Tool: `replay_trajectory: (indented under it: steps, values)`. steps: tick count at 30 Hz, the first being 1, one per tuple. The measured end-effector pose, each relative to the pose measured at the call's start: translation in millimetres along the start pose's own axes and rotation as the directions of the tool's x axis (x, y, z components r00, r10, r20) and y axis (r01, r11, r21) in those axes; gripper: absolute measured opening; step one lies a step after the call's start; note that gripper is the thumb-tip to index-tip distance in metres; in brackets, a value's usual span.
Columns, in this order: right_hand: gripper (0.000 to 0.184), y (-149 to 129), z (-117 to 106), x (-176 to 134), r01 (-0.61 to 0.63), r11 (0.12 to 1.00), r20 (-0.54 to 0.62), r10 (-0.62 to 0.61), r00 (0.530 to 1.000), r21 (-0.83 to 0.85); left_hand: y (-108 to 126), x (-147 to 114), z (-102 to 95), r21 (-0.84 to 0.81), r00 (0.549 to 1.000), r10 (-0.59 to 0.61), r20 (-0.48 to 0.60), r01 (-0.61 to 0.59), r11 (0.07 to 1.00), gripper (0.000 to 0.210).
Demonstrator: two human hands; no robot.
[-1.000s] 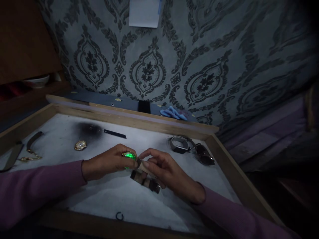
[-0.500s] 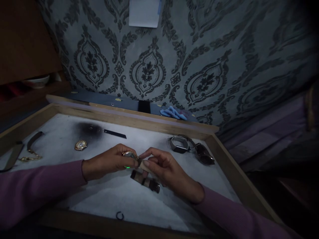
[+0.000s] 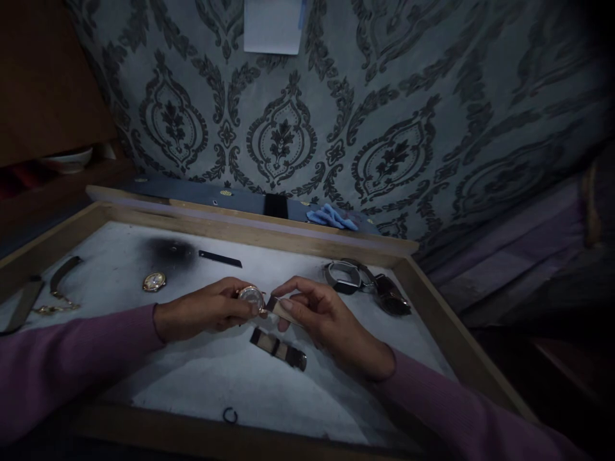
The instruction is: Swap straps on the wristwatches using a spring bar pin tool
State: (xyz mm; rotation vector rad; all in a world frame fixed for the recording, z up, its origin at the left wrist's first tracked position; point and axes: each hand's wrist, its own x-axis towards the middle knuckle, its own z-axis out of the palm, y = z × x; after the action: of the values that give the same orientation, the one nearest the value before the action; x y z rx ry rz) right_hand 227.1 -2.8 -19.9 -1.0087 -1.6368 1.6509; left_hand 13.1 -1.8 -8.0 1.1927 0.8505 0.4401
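Note:
Between the thumb and fingers of my left hand [image 3: 211, 309] is a round watch case [image 3: 251, 298] with a gold-coloured rim. My right hand [image 3: 321, 315] pinches a strap piece [image 3: 284, 310], dark at its tip and beige along its face. The strap's dark end lies close beside the case; whether they touch I cannot tell. Below both hands, a second strap piece [image 3: 278, 349] with a buckle rests on the white surface. To the left lies a gold-rimmed watch [image 3: 154, 282] without a strap.
A wooden-rimmed tray [image 3: 288, 240] surrounds the work. Inside are a dark blade [image 3: 220, 258], a watch with a rectangular case [image 3: 343, 276], a dark watch [image 3: 391, 296], straps [image 3: 65, 276] at the left and a small black ring [image 3: 230, 415]. A blue cloth [image 3: 332, 216] lies behind the rim.
The watch case has tilted so its round face shows more fully, and the green glint is gone. My right hand has drawn the strap slightly away from the case.

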Motion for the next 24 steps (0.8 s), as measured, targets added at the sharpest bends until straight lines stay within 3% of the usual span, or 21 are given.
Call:
replay_trajectory:
  steps: [24]
  values:
    - [0.029,-5.9,-3.0,0.1,-0.004,0.999,0.019,0.005,1.0,-0.042,-2.0,-1.3,-2.7,0.071,0.998,0.051,0.041,-0.054,0.996,0.03]
